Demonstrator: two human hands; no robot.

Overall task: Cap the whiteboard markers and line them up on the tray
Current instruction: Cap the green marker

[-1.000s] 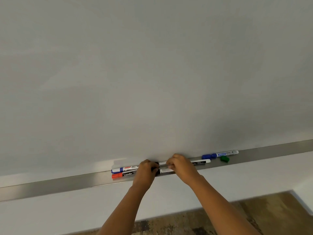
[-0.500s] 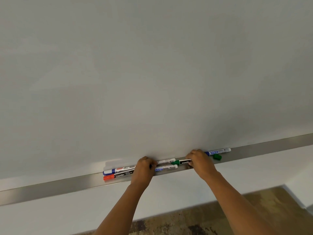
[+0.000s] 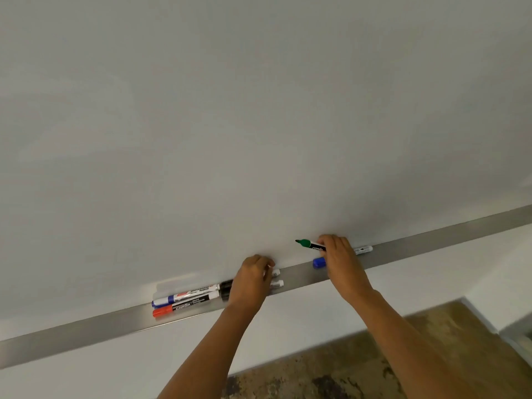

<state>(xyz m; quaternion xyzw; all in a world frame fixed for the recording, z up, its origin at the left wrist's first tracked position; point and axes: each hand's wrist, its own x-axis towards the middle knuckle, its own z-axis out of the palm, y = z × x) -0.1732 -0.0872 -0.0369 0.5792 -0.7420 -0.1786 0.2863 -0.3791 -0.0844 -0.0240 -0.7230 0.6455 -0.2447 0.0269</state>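
A metal tray (image 3: pixel 86 332) runs along the foot of the whiteboard (image 3: pixel 259 110). A blue-capped marker (image 3: pixel 184 296) and a red-capped marker (image 3: pixel 184 306) lie side by side on it at the left. Just right of them, my left hand (image 3: pixel 253 279) curls over two black-capped markers (image 3: pixel 226 287), whose white ends stick out past my fingers. My right hand (image 3: pixel 341 260) holds an uncapped green marker (image 3: pixel 309 244) above the tray, tip pointing left. Another blue-capped marker (image 3: pixel 319 262) lies on the tray behind that hand. No green cap shows.
Below the tray is a white wall (image 3: pixel 86 375), then a mottled brown floor (image 3: pixel 331 375). The tray goes on bare to the far left and to the right of the hands.
My right hand has lifted the green marker off the tray and carried it right and up. My left hand stays on the black-capped markers. The green cap is hidden now.
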